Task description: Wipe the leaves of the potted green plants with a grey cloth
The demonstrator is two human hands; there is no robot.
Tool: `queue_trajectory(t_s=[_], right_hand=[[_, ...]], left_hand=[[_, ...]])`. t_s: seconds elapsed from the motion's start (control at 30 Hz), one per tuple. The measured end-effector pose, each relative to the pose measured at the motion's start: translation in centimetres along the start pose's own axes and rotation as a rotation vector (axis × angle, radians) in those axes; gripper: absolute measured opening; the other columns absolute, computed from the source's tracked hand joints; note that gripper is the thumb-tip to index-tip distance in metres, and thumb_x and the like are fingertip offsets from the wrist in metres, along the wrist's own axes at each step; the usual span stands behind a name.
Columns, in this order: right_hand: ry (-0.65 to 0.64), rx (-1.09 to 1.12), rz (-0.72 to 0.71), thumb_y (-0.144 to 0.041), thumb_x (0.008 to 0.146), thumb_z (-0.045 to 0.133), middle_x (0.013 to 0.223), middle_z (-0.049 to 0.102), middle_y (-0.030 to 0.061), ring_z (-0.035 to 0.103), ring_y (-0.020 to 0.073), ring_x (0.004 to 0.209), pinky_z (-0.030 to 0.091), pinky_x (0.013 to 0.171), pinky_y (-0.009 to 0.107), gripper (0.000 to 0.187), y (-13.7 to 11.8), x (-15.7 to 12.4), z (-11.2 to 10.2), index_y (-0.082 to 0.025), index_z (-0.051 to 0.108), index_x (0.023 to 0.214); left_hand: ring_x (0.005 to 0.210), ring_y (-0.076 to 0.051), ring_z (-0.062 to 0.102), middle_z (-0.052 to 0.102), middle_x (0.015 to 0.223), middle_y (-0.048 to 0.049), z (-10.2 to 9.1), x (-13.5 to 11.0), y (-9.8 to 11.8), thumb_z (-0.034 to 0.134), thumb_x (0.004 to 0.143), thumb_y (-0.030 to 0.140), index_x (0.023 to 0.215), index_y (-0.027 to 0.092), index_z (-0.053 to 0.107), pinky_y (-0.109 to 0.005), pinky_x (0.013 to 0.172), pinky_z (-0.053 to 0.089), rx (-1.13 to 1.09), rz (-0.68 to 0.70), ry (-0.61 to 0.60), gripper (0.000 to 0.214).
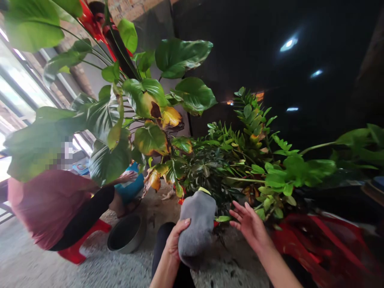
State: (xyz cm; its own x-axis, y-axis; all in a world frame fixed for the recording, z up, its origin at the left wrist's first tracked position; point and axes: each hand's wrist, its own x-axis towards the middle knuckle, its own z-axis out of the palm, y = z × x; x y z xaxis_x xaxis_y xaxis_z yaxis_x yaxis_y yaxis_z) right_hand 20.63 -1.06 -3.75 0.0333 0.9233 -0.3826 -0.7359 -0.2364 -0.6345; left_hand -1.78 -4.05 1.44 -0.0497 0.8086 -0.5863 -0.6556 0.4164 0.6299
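Note:
My left hand (174, 242) is closed on the side of a grey cloth (198, 228), bunched into a rounded, upright shape, its thumb pressed against the front. A yellow strip shows at the cloth's top edge; whether anything is inside it, I cannot tell. To the right, my right hand (250, 226) is held in the air with fingers spread, apart from the cloth and close to the green leaves (267, 200). Behind the cloth stand dense dark-green potted plants (207, 164).
At left a person in a pink top (57, 204) sits on a red stool (73, 246), a hand on something blue (133, 186). A grey basin (127, 236) stands between us. Large leaves (150, 96) hang ahead; red plastic (324, 244) lies at right.

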Motion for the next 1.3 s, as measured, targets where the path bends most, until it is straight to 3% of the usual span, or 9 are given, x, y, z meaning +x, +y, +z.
queue_trajectory(t_s=[0.23,0.33,0.5,0.63,0.77,0.9,1.03,1.13,1.3], right_hand=[[-0.067,0.076,0.036,-0.043,0.075,0.066,0.088,0.071,0.0071,0.065,0.0228,0.08,0.052,0.058,0.031,0.029,-0.1,0.6,1.7,-0.019,0.071,0.09],[-0.089,0.115,0.057,-0.04,0.071,0.072,0.084,0.071,0.0055,0.066,0.0213,0.076,0.052,0.055,0.03,0.025,0.1,0.6,2.1,-0.019,0.072,0.085],[-0.058,0.126,0.084,-0.037,0.073,0.07,0.08,0.073,0.0031,0.066,0.0198,0.072,0.053,0.053,0.029,0.018,0.1,0.2,0.7,-0.021,0.073,0.081],[-0.019,0.11,0.109,-0.036,0.079,0.063,0.078,0.073,0.0036,0.066,0.0194,0.071,0.053,0.053,0.029,0.019,-0.3,-0.1,0.6,-0.02,0.073,0.084],[-0.022,0.131,0.104,-0.036,0.077,0.064,0.083,0.074,0.0044,0.067,0.0198,0.074,0.053,0.054,0.029,0.021,-0.6,-0.2,1.8,-0.018,0.073,0.084],[-0.028,0.16,0.08,-0.037,0.071,0.071,0.086,0.074,0.0054,0.068,0.0226,0.08,0.053,0.057,0.03,0.02,-0.3,-0.2,1.8,-0.019,0.073,0.079],[-0.01,0.131,0.073,-0.038,0.068,0.074,0.1,0.074,0.0064,0.068,0.0256,0.088,0.053,0.063,0.034,0.023,0.1,-0.1,0.5,-0.02,0.073,0.081],[-0.036,0.104,0.081,-0.04,0.072,0.071,0.106,0.072,0.0073,0.067,0.0259,0.093,0.053,0.068,0.035,0.023,0.2,0.1,0.0,-0.021,0.073,0.083],[-0.062,0.114,0.09,-0.042,0.071,0.07,0.105,0.072,0.0074,0.067,0.0252,0.096,0.053,0.071,0.035,0.025,0.6,0.4,0.9,-0.02,0.073,0.084]], left_hand=[[0.053,-0.017,0.065,0.071,0.06,0.0001,5.1,0.6,5.8,0.066,0.064,0.011,0.077,0.015,0.068,-0.024,0.054,0.054,-0.234,0.401,-0.012,0.014],[0.051,-0.017,0.065,0.071,0.06,-0.0029,5.2,1.6,3.2,0.068,0.067,0.011,0.081,0.012,0.068,-0.027,0.056,0.054,-0.109,0.196,-0.021,0.014],[0.055,-0.023,0.068,0.072,0.063,-0.0067,2.2,0.7,-1.9,0.078,0.051,0.006,0.082,0.01,0.068,-0.03,0.058,0.054,0.043,-0.106,-0.185,0.032],[0.049,-0.018,0.064,0.068,0.055,-0.0004,3.0,-0.2,2.1,0.076,0.049,0.007,0.065,0.014,0.065,-0.024,0.05,0.052,-0.096,0.149,-0.236,0.02],[0.047,-0.015,0.063,0.067,0.052,0.0017,4.5,1.1,5.9,0.068,0.063,0.011,0.07,0.015,0.066,-0.023,0.053,0.054,-0.207,0.326,-0.125,0.009],[0.051,-0.019,0.066,0.069,0.057,-0.0025,2.6,2.7,2.3,0.072,0.067,0.015,0.087,0.011,0.068,-0.029,0.06,0.055,-0.028,0.08,-0.035,0.02],[0.073,-0.027,0.072,0.075,0.073,-0.0073,0.0,2.2,-1.2,0.081,0.057,0.013,0.103,0.009,0.068,-0.035,0.077,0.056,0.134,-0.055,-0.282,0.049],[0.066,-0.024,0.071,0.074,0.069,-0.0044,1.1,1.4,1.0,0.084,0.048,0.013,0.094,0.012,0.071,-0.03,0.069,0.057,0.055,0.091,-0.375,0.048],[0.054,-0.017,0.067,0.07,0.059,-0.0005,6.2,2.6,5.8,0.077,0.053,0.013,0.069,0.014,0.066,-0.024,0.058,0.054,-0.089,0.306,-0.249,0.019]])
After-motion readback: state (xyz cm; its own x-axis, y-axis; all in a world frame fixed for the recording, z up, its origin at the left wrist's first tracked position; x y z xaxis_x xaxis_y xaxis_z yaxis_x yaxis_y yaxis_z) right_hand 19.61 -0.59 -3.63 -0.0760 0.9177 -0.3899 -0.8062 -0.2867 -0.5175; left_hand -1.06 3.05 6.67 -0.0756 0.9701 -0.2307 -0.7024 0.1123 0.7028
